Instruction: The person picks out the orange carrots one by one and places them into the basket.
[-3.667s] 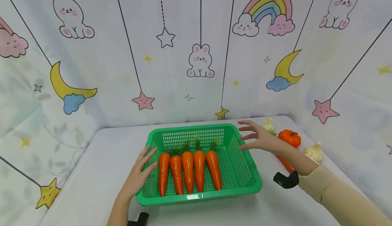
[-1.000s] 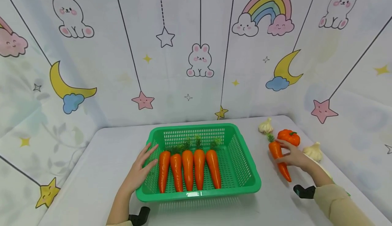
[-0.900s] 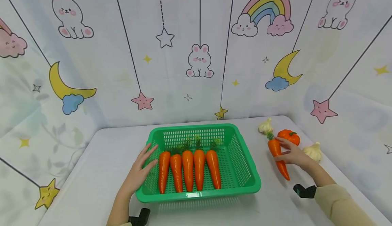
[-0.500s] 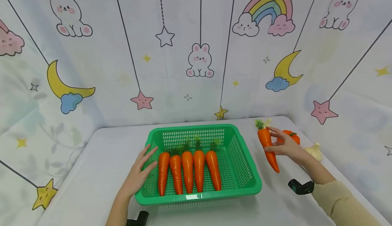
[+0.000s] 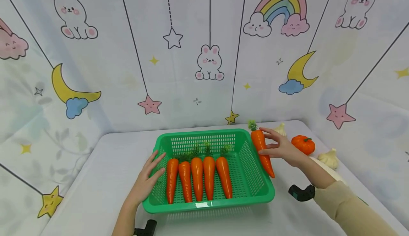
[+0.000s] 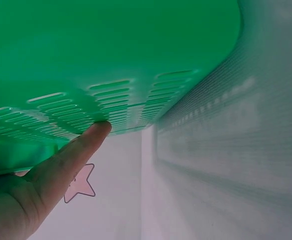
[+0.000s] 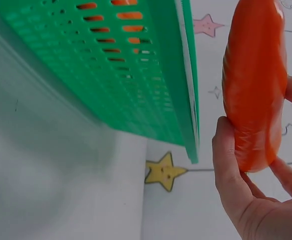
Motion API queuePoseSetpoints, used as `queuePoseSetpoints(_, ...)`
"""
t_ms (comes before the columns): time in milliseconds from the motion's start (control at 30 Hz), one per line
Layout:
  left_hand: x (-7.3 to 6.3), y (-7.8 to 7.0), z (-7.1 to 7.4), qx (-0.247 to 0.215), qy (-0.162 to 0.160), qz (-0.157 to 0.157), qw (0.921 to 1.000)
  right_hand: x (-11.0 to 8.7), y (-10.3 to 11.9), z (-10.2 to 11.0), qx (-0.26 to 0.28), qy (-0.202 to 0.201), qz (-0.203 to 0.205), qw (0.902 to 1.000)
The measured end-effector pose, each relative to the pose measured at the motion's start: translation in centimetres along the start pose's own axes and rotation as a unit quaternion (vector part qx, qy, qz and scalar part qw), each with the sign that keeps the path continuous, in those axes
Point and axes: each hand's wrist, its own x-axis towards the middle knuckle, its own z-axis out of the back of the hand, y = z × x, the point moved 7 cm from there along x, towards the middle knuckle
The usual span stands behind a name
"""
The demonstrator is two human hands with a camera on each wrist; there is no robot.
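Between the thumb and fingers of my right hand (image 5: 280,149) is a carrot (image 5: 258,140) with a green tuft, tip pointing down. In the head view it overlaps the right rim of the green basket (image 5: 209,204); the right wrist view shows the carrot (image 7: 253,75) raised beside the outer wall, above rim height. Several carrots (image 5: 197,179) lie side by side inside, tufts toward the back. At the left rim, my left hand (image 5: 145,184) has its fingers spread and fairly straight. In the left wrist view a straight digit (image 6: 81,150) rests by the slotted wall (image 6: 111,45).
Along the table's right side are a garlic bulb (image 5: 281,129), a small orange pumpkin (image 5: 303,144) and another garlic bulb (image 5: 329,158). Behind my right forearm a long white vegetable (image 5: 327,168) is partly hidden. A patterned curtain (image 5: 179,80) closes off the back.
My right hand went from the basket's right rim to the carrot on the table, took hold of it, lifted it and carried it left to the basket. My left hand stayed at the left rim.
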Motion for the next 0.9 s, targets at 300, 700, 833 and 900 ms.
queuePoseSetpoints(300, 0.0, 0.1, -0.1, 0.0, 0.0, -0.001, 1.0, 1.1, 0.3, -2.6, 0.019, 0.035, -0.012, 0.9991)
queuePoseSetpoints(700, 0.1, 0.0, -0.1, 0.004, 0.001, 0.0, 1.0, 2.5, 0.2, -5.3, -0.02, 0.06, -0.002, 0.998)
queuePoseSetpoints(833, 0.1, 0.1, 0.0, 0.004, 0.0, 0.0, 1.0, 2.7, 0.4, -6.1, -0.062, 0.064, 0.013, 0.9959)
queuePoseSetpoints(900, 0.0, 0.1, 0.0, 0.004, -0.001, 0.0, 1.0, 2.8, 0.6, -6.5, -0.105, 0.058, 0.025, 0.9924)
